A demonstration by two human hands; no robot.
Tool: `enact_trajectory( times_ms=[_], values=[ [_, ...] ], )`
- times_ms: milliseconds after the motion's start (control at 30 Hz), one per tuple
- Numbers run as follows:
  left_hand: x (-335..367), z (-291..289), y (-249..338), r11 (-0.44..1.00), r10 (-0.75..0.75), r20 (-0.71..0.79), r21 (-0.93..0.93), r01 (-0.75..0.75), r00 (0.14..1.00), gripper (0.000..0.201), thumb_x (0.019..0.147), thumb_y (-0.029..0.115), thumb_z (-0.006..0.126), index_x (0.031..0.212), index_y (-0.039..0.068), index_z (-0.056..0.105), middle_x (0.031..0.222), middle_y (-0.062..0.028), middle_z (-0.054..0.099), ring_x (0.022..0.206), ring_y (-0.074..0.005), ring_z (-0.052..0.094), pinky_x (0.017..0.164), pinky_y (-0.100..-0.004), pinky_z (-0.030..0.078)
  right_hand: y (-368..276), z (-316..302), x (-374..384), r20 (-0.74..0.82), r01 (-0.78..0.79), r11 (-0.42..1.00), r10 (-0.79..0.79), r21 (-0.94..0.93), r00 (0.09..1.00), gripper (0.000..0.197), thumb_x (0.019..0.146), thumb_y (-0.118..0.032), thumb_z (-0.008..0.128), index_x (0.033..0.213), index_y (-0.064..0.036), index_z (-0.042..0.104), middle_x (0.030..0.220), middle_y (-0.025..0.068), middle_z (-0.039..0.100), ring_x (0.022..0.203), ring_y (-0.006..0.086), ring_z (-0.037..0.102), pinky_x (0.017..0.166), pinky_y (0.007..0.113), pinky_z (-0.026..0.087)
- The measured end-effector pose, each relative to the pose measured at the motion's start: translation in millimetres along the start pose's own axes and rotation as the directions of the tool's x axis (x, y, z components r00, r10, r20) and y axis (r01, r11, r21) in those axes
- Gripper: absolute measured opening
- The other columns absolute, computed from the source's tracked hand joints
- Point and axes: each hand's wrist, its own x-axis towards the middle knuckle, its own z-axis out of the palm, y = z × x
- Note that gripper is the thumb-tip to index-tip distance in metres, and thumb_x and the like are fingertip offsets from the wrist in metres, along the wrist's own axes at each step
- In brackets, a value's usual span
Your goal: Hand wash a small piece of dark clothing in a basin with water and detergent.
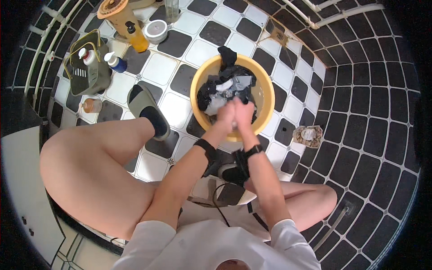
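A round yellow basin (269, 96) stands on the floor before me, holding a heap of wet dark clothes (234, 72) with some white and grey pieces (215, 104) among them. A black sock-like piece (227, 56) hangs over its far rim. Inside the near part of the basin, my left hand (226, 113) and my right hand (243, 112) are closed and pressed together. They appear to grip a piece of laundry, mostly hidden by the fingers, with a pale bit showing below them. Slight blur softens both hands. Black straps circle both wrists.
At the far left are a grey caddy (85, 78) with a white pump bottle, a blue pump bottle (116, 63), a yellow pump bottle (137, 39), a lidded tub (155, 32) and an orange bucket (118, 18). A floor drain (280, 37) lies far right; a patterned packet (308, 136) sits by the wall.
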Motion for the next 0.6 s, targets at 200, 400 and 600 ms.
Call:
enact_trajectory(
  times_ms=[200,400,600],
  values=[
    [-7,-29,-31,0.11,-0.469,0.021,-0.991,0.082,0.883,0.051,0.091,0.041,0.06,0.117,-0.003,0.058,0.111,-0.0131,0.064,0.094,-0.026,0.063,0.079,-0.0412,0.052,-44,4,-54,0.236,-0.044,0.976,-0.008,0.211,0.972,0.035,0.081,-0.026,0.071,0.101,0.0016,0.067,0.095,0.0109,0.069,0.084,0.0216,0.064,0.082,0.035,0.049],
    [-18,-67,-39,-0.062,-0.405,-0.012,-0.997,-0.041,0.914,0.054,0.091,0.047,0.063,0.117,-0.001,0.061,0.11,-0.0109,0.064,0.094,-0.0223,0.066,0.079,-0.0373,0.053,-45,-13,-10,0.187,-0.173,0.78,0.073,0.602,0.98,0.045,0.09,-0.028,0.068,0.124,0.0003,0.056,0.117,0.008,0.06,0.105,0.0185,0.057,0.092,0.032,0.045],
    [-42,-71,-17,0.235,-0.051,0.113,-0.964,0.122,0.992,0.057,0.084,0.041,0.073,0.127,0.008,0.055,0.12,-0.0065,0.062,0.109,-0.0203,0.06,0.087,-0.0431,0.051,-31,-33,27,0.295,-0.332,0.476,0.153,0.814,0.943,0.035,0.097,-0.034,0.055,0.113,-0.003,0.06,0.093,0.0088,0.067,0.082,0.0223,0.067,0.078,0.036,0.054]
  ],
)
